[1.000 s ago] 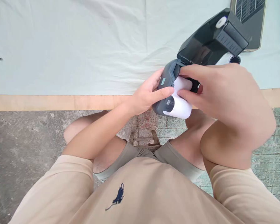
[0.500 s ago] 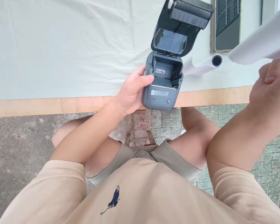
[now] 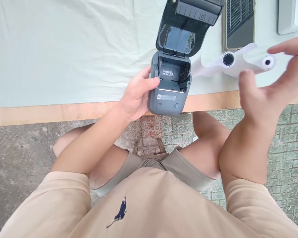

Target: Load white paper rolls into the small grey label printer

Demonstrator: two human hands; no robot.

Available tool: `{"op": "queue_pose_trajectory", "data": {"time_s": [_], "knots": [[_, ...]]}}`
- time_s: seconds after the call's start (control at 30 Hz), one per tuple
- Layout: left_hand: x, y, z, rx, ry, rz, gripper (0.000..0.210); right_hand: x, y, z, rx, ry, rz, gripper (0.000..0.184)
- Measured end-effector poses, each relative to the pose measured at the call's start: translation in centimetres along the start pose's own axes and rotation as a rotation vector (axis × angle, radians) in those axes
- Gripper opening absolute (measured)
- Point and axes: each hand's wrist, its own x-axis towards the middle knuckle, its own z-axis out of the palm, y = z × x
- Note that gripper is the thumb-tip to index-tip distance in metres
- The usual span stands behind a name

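Observation:
My left hand [image 3: 140, 92] is closed around the left side of a dark grey label printer [image 3: 167, 105], its thumb over the rim. The printer's lid [image 3: 186, 28] is swung up and back, and its paper bay [image 3: 169, 71] holds no roll. On the right, my right hand [image 3: 270, 81] is open, thumb and index finger spread apart, with nothing between them. Just beyond its fingers lies a white paper roll [image 3: 267, 62] with a dark core hole. A second white roll [image 3: 228, 59] with a black toothed core lies between that one and the printer.
A phone or tablet-like device [image 3: 239, 29] lies beyond the rolls, near a grey box [image 3: 286, 19] with a printed label. Pale cloth [image 3: 72, 49] covers the table, whose wooden edge [image 3: 52, 114] runs along the front. Below is a small wooden stool [image 3: 149, 152].
My right hand has let go of the white paper and come inward, its fingers opening. The paper now lies on the table as a roll. The printer has shifted slightly left in my left hand.

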Motion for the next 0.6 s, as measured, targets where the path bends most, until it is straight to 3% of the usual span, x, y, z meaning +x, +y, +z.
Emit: {"op": "queue_pose_trajectory", "data": {"time_s": [0.07, 0.2, 0.3, 0.37, 0.6], "knots": [[0.2, -0.3, -0.3, 0.004, -0.006, 0.03, 0.023, 0.2, -0.9, 1.1, -0.071, -0.033, -0.159, 0.03], [0.4, -0.7, -0.7, 0.029, -0.01, 0.05, 0.03, 0.5, -1.1, 2.9, -0.146, -0.094, -0.115, 0.023], [0.3, -0.6, -0.8, 0.033, -0.024, 0.031, 0.034, 0.6, -1.1, 2.2, -0.067, 0.088, -0.296, 0.021], [0.3, -0.3, -0.8, 0.036, -0.041, 0.002, 0.037, 0.7, -2.0, 1.0, 0.085, 0.135, -0.38, 0.019], [0.2, 0.0, -0.6, 0.049, -0.049, -0.011, 0.04, 1.5, -8.0, -1.1, 0.586, -0.092, -0.19, 0.026]]}}
